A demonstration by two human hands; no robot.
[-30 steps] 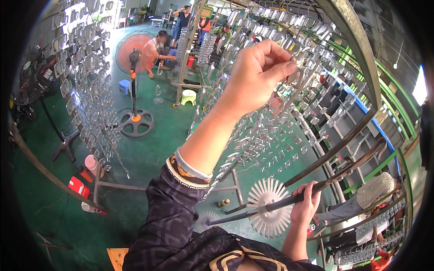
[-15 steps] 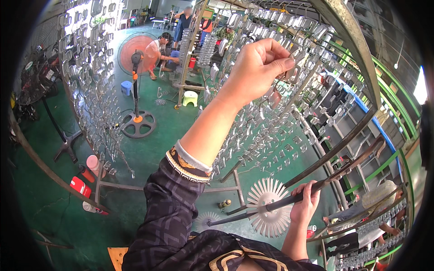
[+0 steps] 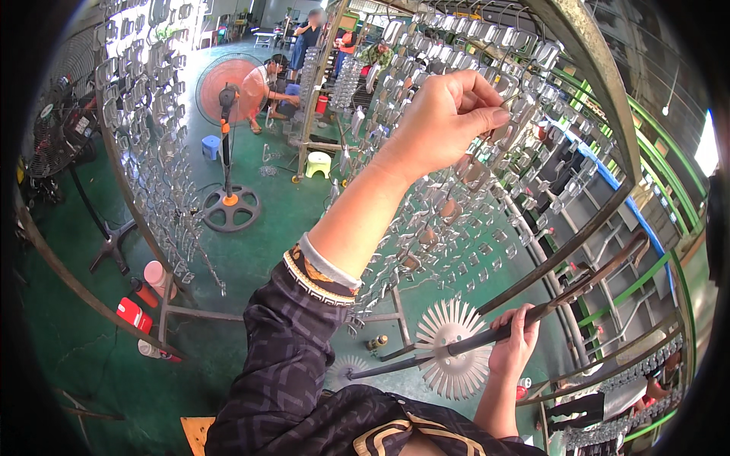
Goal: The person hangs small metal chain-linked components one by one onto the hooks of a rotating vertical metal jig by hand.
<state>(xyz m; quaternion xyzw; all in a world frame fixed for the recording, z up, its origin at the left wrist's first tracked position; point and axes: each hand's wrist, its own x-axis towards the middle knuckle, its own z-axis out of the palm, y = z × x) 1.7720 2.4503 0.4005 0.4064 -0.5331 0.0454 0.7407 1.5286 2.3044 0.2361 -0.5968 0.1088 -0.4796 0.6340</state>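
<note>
My left hand (image 3: pixel 449 114) is raised at the upper middle, thumb and fingers pinched together on a thin wire hook (image 3: pixel 514 97). Around and below it hang strands of small shiny metal pieces (image 3: pixel 449 209). Whether the hook carries one of these strands, I cannot tell. Low on the right, my right hand (image 3: pixel 514 343) has its fingers around a dark rod (image 3: pixel 498 332). That rod slants up to the right and passes through a slotted silver disc (image 3: pixel 455 349) just left of the hand. A second, smaller disc (image 3: pixel 350 372) sits toward the rod's lower end.
A curved metal frame (image 3: pixel 608 99) arches overhead to the right. More metal strands (image 3: pixel 156 129) hang at left. Beyond stand a pedestal fan (image 3: pixel 228 99), a blue stool (image 3: pixel 211 147), a yellow-green stool (image 3: pixel 318 164) and a crouching person (image 3: pixel 262 87). Bottles (image 3: pixel 144 292) stand at lower left.
My left hand has shifted slightly right and down, still pinched. The strands beneath it hang differently, with brownish-looking pieces now showing. My right hand stays on the rod.
</note>
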